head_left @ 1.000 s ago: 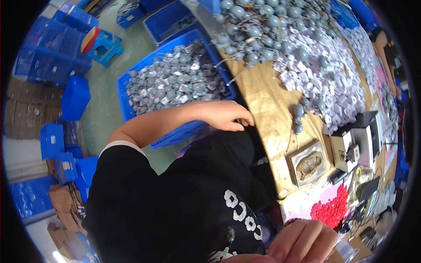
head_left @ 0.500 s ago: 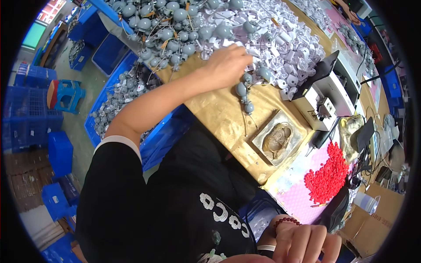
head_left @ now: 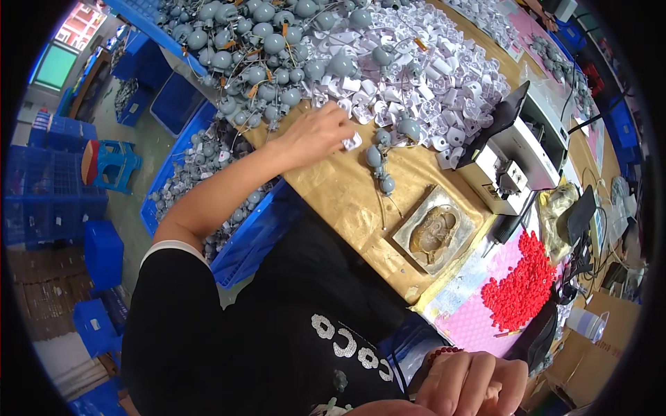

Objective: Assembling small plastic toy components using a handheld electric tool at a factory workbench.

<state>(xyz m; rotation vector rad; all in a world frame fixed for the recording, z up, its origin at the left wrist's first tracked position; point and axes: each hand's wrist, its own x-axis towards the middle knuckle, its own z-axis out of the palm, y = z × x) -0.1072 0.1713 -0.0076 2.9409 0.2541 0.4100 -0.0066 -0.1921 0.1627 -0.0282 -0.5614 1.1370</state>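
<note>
My left hand is over the gold-covered table, just in front of the pile of small white plastic parts. Its fingers are closed on one white plastic part. A short string of grey round pieces with thin wires lies to the right of that hand. Low in the picture, close to my body, my right hand has its fingers curled, a red bead bracelet at its wrist. Whatever those fingers hold is hidden.
A square metal mould block sits on the table, with a white machine behind it. Red small parts lie on a pink sheet to the right. Grey round parts heap at the far left; a blue crate stands beside the table.
My left hand has drawn back from the white pile, leftward and nearer to me, and a white part now shows in its fingers. My right hand has shifted slightly left.
</note>
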